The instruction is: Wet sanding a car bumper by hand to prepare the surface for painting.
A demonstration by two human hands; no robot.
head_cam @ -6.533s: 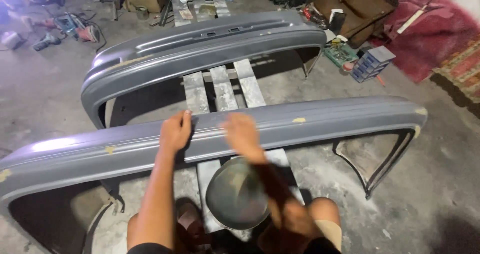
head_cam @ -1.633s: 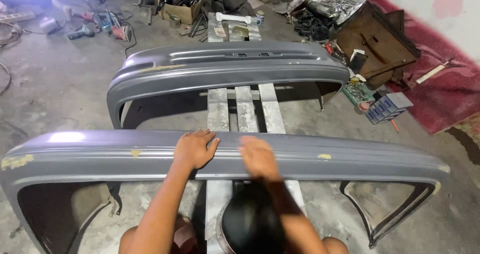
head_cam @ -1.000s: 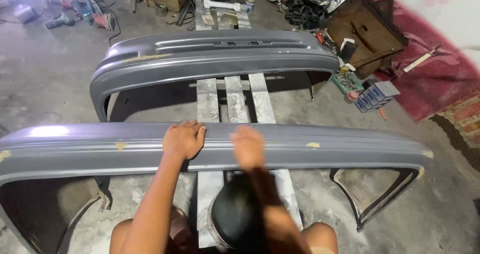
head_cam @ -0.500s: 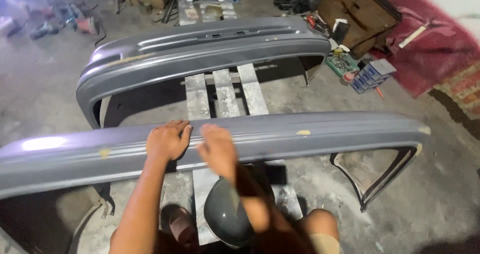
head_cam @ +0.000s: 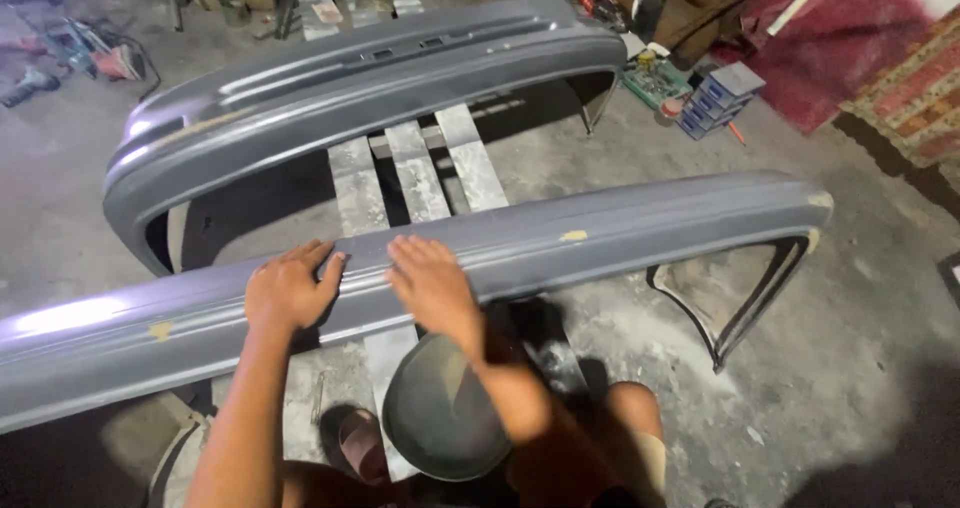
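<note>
A long grey car bumper (head_cam: 620,233) lies across wooden planks (head_cam: 415,173) in front of me. My left hand (head_cam: 288,288) rests flat on its top surface, fingers spread. My right hand (head_cam: 432,280) presses flat on the bumper just to the right of it, fingers together; whether something lies under the palm is hidden. A round dark bowl (head_cam: 445,408) sits below my right forearm, near my knees. Small yellowish filler spots (head_cam: 573,235) mark the bumper.
A second grey bumper (head_cam: 330,83) lies farther back on the same planks. Power tools (head_cam: 75,53) lie on the concrete floor at the far left. A small blue drawer box (head_cam: 725,93), a red cloth (head_cam: 830,43) and boxes stand at the back right.
Both hands have slid along the near bumper, the right one rubbing back and forth. The view has tilted and shifted, so the bumper now slopes up to the right.
</note>
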